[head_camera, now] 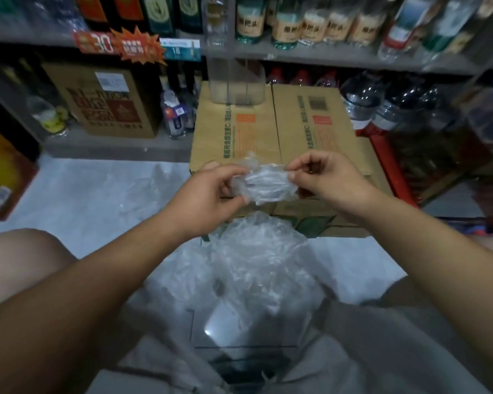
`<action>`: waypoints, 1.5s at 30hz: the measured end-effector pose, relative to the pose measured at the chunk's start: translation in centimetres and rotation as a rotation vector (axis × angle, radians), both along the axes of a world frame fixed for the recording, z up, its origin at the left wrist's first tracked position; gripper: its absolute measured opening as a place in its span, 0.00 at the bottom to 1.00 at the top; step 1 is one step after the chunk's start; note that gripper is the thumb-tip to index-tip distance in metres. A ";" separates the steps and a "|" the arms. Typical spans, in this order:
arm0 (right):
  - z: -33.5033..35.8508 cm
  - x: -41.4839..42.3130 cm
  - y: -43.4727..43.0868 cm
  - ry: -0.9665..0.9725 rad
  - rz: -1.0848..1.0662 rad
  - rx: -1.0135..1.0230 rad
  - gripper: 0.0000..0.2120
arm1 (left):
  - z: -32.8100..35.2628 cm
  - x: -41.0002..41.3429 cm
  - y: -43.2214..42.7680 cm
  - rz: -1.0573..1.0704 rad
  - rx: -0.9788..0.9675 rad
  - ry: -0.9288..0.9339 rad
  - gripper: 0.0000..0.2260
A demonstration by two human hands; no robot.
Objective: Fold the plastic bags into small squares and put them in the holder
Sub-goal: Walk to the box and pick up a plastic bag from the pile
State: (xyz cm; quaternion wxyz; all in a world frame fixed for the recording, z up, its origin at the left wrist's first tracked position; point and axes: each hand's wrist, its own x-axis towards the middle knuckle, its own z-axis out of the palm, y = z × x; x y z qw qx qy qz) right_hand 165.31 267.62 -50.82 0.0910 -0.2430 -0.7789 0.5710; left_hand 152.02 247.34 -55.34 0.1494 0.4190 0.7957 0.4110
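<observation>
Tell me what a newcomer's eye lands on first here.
First, the left hand and right hand at centre, pinching a crumpled clear plastic bag between them over a cardboard box. Nearer the person lies a heap of loose bags. A clear container stands at the box's far end, before shelves of bottles.
</observation>
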 end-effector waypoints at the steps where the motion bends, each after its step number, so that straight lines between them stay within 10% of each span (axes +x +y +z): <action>1: 0.6 -0.3 0.3 0.011 0.008 -0.002 0.06 | 0.6 -0.2 0.2 0.016 -0.011 0.068 0.11; 11: 1.0 -6.2 5.2 0.003 0.069 0.378 0.11 | 3.8 -5.6 4.4 0.136 0.089 -0.213 0.08; 18: 0.7 -9.6 6.9 0.161 -0.045 0.180 0.01 | 2.9 -8.7 6.3 0.167 -0.274 -0.062 0.15; 21: 0.6 -10.5 7.2 0.176 0.013 0.180 0.04 | 3.9 -8.2 7.9 0.103 -0.058 0.092 0.28; 26: 0.8 -10.9 7.3 0.199 0.120 0.079 0.09 | 3.4 -8.7 10.2 0.070 0.051 -0.400 0.20; 30: 0.7 -10.2 8.0 0.199 0.093 0.080 0.07 | 2.6 -9.2 10.1 0.175 0.110 -0.422 0.04; 37: 0.7 -9.9 7.5 0.135 0.033 0.284 0.16 | 2.0 -8.8 10.1 0.206 0.232 -0.383 0.11; 45: 0.3 -9.6 6.8 0.155 0.010 0.068 0.02 | 1.7 -7.1 9.8 0.073 0.196 -0.404 0.18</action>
